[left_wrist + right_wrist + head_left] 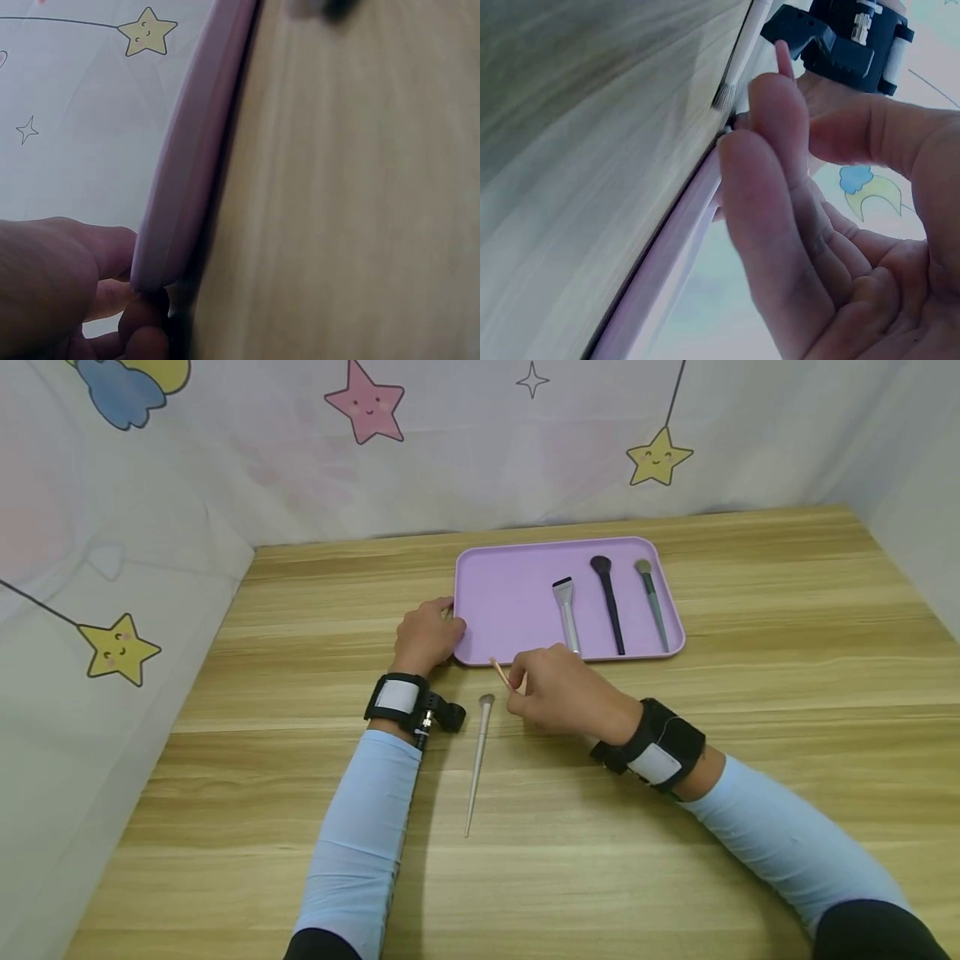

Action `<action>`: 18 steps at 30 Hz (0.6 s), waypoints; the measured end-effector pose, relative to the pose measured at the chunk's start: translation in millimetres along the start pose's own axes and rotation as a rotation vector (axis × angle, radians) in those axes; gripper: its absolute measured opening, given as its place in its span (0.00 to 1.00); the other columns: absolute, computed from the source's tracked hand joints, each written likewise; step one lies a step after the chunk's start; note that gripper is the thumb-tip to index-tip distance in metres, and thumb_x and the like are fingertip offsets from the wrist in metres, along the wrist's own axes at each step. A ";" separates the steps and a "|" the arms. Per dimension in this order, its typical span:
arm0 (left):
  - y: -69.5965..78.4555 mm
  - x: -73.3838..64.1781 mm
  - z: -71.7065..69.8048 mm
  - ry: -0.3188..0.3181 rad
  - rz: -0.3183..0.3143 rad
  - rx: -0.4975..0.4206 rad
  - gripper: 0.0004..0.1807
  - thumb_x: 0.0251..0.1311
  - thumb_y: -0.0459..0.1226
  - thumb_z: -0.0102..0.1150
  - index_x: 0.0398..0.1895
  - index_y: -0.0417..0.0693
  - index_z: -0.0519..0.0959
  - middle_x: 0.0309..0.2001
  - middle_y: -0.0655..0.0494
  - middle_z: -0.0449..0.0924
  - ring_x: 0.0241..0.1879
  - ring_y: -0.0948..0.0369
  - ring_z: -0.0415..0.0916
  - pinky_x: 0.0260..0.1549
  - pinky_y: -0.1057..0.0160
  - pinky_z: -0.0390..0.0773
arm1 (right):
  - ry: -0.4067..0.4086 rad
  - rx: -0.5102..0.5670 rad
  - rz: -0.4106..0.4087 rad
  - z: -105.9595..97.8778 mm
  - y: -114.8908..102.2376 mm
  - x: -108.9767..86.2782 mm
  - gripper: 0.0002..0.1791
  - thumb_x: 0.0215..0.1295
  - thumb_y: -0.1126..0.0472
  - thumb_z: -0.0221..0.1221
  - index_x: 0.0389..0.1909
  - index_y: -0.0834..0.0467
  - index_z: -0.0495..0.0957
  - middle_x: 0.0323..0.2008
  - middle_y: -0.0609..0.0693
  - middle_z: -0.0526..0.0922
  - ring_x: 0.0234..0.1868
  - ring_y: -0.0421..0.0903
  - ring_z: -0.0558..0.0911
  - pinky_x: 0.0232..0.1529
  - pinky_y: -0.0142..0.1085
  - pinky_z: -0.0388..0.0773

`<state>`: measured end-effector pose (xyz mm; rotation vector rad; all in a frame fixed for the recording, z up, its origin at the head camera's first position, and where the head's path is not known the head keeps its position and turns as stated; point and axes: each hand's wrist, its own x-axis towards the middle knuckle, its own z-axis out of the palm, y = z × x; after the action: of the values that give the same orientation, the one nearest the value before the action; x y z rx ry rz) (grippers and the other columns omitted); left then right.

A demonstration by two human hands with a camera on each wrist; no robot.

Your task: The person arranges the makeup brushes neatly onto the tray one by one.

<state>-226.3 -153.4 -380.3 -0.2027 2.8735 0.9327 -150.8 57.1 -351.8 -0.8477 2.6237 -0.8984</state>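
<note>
At the left end of the purple tray (pixel 510 597), my left hand (pixel 426 633) grips its rim, with fingertips under the corner (pixel 157 262) in the left wrist view. My right hand (pixel 558 692) pinches a thin, pinkish-tan stick (pixel 498 672) just in front of the tray; its tip (pixel 341 4) region is blurred in the left wrist view, and the palm hides the rest of it. A pale makeup brush (pixel 480 760) lies on the table between both arms, bristles toward the tray.
Along the tray's right half lie a silver flat brush (pixel 567 614), a black brush (pixel 609 602) and a green brush (pixel 654 603). The wooden table (pixel 240 827) meets a white cloth backdrop (pixel 480 485) behind the tray and at the sides.
</note>
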 end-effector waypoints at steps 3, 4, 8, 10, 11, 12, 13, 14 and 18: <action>0.3 0.1 0.4 0.001 -0.004 0.002 0.32 0.63 0.43 0.50 0.73 0.53 0.70 0.64 0.44 0.74 0.46 0.46 0.73 0.35 0.54 0.71 | 0.023 0.022 0.007 -2.8 2.6 1.2 0.06 0.62 0.64 0.61 0.37 0.62 0.81 0.15 0.44 0.78 0.15 0.39 0.75 0.18 0.34 0.70; 0.4 0.1 0.6 0.000 -0.005 0.000 0.32 0.63 0.42 0.50 0.73 0.53 0.70 0.64 0.44 0.74 0.46 0.46 0.73 0.35 0.54 0.71 | 0.029 0.033 0.012 -3.9 3.5 1.5 0.06 0.62 0.64 0.61 0.38 0.63 0.81 0.15 0.43 0.79 0.15 0.40 0.76 0.19 0.34 0.71; 0.4 0.5 1.3 0.000 -0.010 -0.007 0.32 0.64 0.42 0.50 0.73 0.53 0.70 0.64 0.44 0.74 0.45 0.47 0.74 0.33 0.55 0.71 | 0.050 0.070 0.029 -8.6 7.0 3.2 0.07 0.63 0.65 0.60 0.39 0.64 0.80 0.14 0.43 0.79 0.15 0.40 0.79 0.20 0.35 0.73; 0.2 0.8 1.5 0.000 -0.011 -0.007 0.32 0.63 0.42 0.50 0.73 0.52 0.70 0.63 0.44 0.75 0.44 0.47 0.74 0.33 0.55 0.71 | 0.066 0.070 0.030 -10.7 9.0 4.4 0.06 0.64 0.65 0.60 0.39 0.64 0.81 0.15 0.43 0.80 0.16 0.40 0.80 0.20 0.35 0.74; 0.0 1.0 1.6 0.001 -0.012 -0.006 0.32 0.63 0.42 0.50 0.73 0.52 0.70 0.63 0.44 0.75 0.44 0.47 0.74 0.32 0.55 0.70 | 0.072 0.067 0.033 -11.6 10.0 5.0 0.06 0.64 0.65 0.60 0.39 0.64 0.81 0.15 0.43 0.81 0.16 0.40 0.80 0.20 0.35 0.74; -0.3 1.1 1.7 0.002 -0.013 -0.006 0.32 0.63 0.42 0.50 0.73 0.53 0.70 0.63 0.44 0.75 0.44 0.47 0.74 0.32 0.55 0.70 | 0.077 0.066 0.034 -12.6 11.0 5.5 0.06 0.64 0.65 0.60 0.39 0.64 0.81 0.16 0.43 0.81 0.16 0.40 0.80 0.20 0.35 0.74; -0.4 1.1 1.7 0.002 -0.013 -0.005 0.32 0.63 0.42 0.50 0.73 0.53 0.70 0.64 0.44 0.75 0.44 0.47 0.74 0.33 0.55 0.70 | 0.085 0.066 0.035 -13.5 12.1 5.9 0.06 0.65 0.65 0.61 0.39 0.64 0.81 0.16 0.43 0.81 0.17 0.40 0.80 0.21 0.35 0.74; -0.5 1.1 1.6 0.002 -0.012 -0.002 0.32 0.63 0.42 0.50 0.73 0.53 0.71 0.64 0.44 0.74 0.45 0.47 0.74 0.33 0.55 0.71 | 0.091 0.066 0.038 -14.3 13.1 6.4 0.07 0.65 0.65 0.61 0.40 0.64 0.81 0.17 0.43 0.82 0.17 0.40 0.81 0.21 0.35 0.74; -0.2 0.9 1.3 0.000 -0.010 0.002 0.32 0.63 0.43 0.50 0.73 0.53 0.70 0.65 0.45 0.74 0.47 0.46 0.73 0.36 0.54 0.71 | 0.126 0.068 0.048 -17.6 16.6 8.4 0.08 0.65 0.64 0.61 0.41 0.65 0.81 0.18 0.44 0.82 0.18 0.40 0.82 0.23 0.35 0.74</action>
<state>-227.0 -152.9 -381.6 -0.2174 2.8702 0.9282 -172.0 71.3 -348.8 -0.7311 2.6894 -1.0539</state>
